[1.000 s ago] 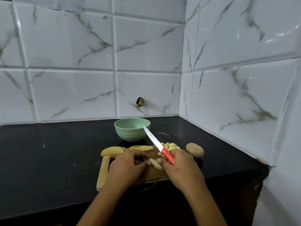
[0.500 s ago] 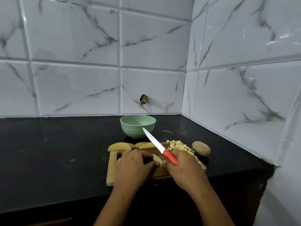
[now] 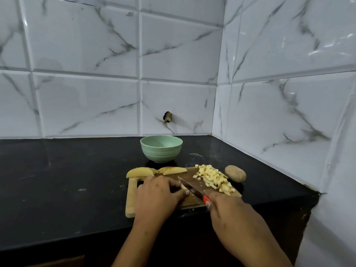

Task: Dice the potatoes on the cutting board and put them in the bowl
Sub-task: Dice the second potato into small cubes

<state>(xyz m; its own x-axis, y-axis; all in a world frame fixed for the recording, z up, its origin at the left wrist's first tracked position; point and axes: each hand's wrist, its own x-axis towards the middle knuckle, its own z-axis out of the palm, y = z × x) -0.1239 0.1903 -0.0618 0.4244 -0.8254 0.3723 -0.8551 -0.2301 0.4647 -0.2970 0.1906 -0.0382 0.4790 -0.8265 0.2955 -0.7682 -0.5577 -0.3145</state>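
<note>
A wooden cutting board (image 3: 131, 199) lies near the counter's front edge. My left hand (image 3: 157, 195) holds a potato piece (image 3: 184, 187) down on it, mostly hidden under the fingers. My right hand (image 3: 227, 211) grips the red handle of a knife (image 3: 189, 186), whose blade lies low across the board against that piece. A pile of diced potato (image 3: 213, 178) sits on the board's right part. Several potato wedges (image 3: 154, 171) lie along its far edge. The green bowl (image 3: 161, 151) stands behind the board and looks empty.
A whole unpeeled potato (image 3: 235, 173) rests on the black counter (image 3: 67, 180) right of the board. Tiled walls meet in a corner at the back right. The counter ends at the right wall and at the front edge below my wrists.
The knife blade has come down from pointing up towards the bowl to lying low on the board by the held piece. My right hand moved back and to the right.
</note>
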